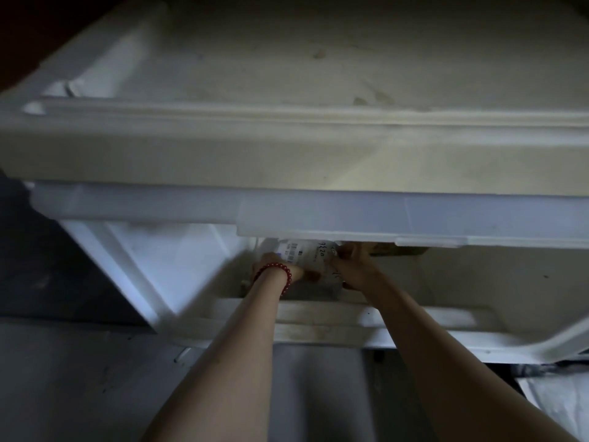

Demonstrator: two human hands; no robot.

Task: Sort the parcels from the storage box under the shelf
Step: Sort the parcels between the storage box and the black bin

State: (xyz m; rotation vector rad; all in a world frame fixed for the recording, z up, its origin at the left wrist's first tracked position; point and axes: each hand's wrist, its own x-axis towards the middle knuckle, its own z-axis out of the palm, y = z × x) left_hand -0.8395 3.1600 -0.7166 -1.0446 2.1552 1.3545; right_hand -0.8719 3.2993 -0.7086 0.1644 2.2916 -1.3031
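Both my arms reach down into a white plastic storage box (140,269) that sits under a white shelf (287,161). A white parcel (307,255) with a barcode label and handwritten digits lies at the bottom of the box. My left hand (287,271), with a red bead bracelet on the wrist, grips the parcel's near left edge. My right hand (355,267) holds its right side, fingers curled over it. A brown cardboard parcel (398,250) shows just behind my right hand, mostly hidden by the shelf's front lip.
The shelf's front lip (414,218) overhangs the box and hides its far part. The box's near rim (318,317) runs under my forearms. Grey floor (79,378) lies to the left; a white bag-like thing (554,397) is at the lower right.
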